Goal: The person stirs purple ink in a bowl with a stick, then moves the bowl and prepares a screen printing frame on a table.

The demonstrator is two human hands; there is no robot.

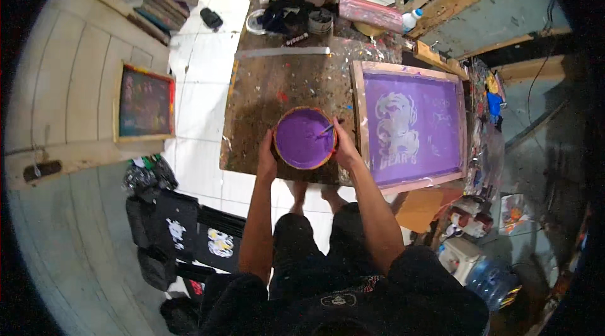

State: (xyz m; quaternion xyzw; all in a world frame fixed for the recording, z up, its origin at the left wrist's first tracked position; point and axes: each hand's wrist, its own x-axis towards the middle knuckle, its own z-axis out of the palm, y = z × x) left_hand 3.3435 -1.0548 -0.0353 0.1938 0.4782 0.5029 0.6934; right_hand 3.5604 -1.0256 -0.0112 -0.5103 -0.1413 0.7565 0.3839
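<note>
A round tub of purple paint [299, 144] with an orange rim is held level over the stained wooden table [252, 103]. My left hand [268, 152] grips the tub's left side and my right hand [345, 146] grips its right side. A dark stick [324, 130] rests in the paint, leaning toward the right rim. Just right of the tub lies a wooden-framed screen [433, 137] with purple mesh and a pale stencil design. Whether the tub touches the tabletop I cannot tell.
Cluttered supplies [283, 18], a pink roll [372, 11] and a white bottle [411, 18] sit at the back. A small framed screen [144, 103] leans on the left door [69, 65]. Black printed items [198, 235] lie lower left; a water jug [488, 282] stands lower right.
</note>
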